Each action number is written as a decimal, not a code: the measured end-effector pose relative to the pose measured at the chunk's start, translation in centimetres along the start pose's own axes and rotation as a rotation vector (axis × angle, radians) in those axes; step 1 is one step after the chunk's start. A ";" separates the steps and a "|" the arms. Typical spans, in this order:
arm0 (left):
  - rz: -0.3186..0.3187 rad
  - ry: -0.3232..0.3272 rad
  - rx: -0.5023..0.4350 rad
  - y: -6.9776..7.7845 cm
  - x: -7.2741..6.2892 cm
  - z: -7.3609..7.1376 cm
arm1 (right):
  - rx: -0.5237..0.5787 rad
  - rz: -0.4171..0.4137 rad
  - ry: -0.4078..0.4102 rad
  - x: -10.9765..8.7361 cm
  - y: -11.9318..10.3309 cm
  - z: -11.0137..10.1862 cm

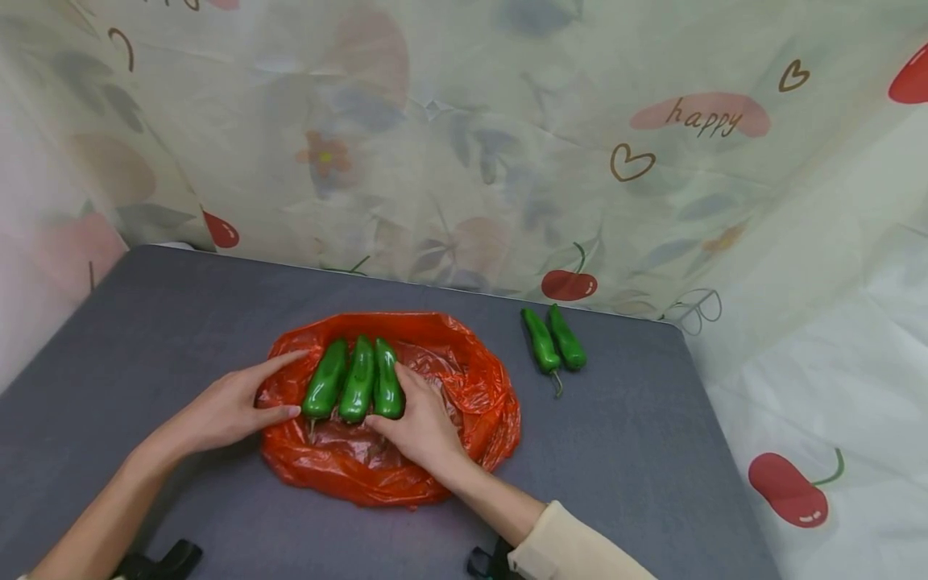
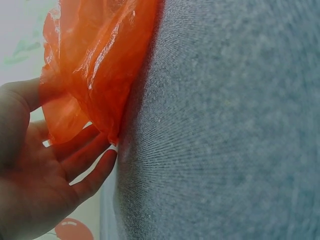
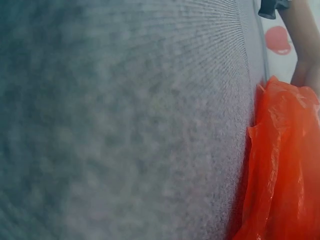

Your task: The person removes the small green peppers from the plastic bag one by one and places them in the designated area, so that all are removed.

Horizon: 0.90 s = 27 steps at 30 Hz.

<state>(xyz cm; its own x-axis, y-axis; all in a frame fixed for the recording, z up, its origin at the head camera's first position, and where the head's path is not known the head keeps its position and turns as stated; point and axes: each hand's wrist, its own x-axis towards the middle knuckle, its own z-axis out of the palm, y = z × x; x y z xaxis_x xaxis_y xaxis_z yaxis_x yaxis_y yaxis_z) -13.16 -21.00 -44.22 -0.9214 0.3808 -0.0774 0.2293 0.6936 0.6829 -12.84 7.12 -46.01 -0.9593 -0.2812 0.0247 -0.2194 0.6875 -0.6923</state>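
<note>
Three glossy green peppers [image 1: 357, 380] lie side by side in an open red plastic bag [image 1: 482, 387], its rim rolled outward. My right hand [image 1: 424, 423] holds the rightmost pepper [image 1: 389, 383], thumb at its lower end and fingers along its right side. On the bag's left side, my left hand [image 1: 230, 405] has its thumb and fingers spread, thumb tip close to the leftmost pepper [image 1: 326, 379]. The left wrist view shows the left hand [image 2: 47, 160] with loosely extended fingers against the bag's outer edge [image 2: 107, 75]. The right hand is out of the right wrist view.
Two more green peppers [image 1: 542, 342] lie on the grey tabletop [image 1: 616, 451] to the right of the bag, near the back edge. Behind the table hangs a patterned curtain [image 1: 435, 161]. Black straps [image 1: 167, 560] sit at both wrists.
</note>
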 end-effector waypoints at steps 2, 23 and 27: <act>0.000 0.003 0.001 0.0 0.0 0.0 | -0.010 -0.009 0.010 0.1 0.0 0.1; -0.021 -0.007 -0.015 -0.2 -0.1 0.0 | 0.169 0.052 0.027 0.0 0.9 -0.8; -0.020 0.000 -0.010 -0.3 0.0 -0.1 | 0.234 0.062 0.005 0.0 1.1 -1.3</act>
<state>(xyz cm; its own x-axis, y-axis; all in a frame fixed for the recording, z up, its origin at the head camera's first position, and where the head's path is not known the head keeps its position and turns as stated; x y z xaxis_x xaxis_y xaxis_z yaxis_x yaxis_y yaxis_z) -13.19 -21.23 -44.35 -0.9259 0.3666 -0.0910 0.2076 0.6952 0.6882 -13.30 8.74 -45.83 -0.9707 -0.2393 -0.0200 -0.1132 0.5296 -0.8406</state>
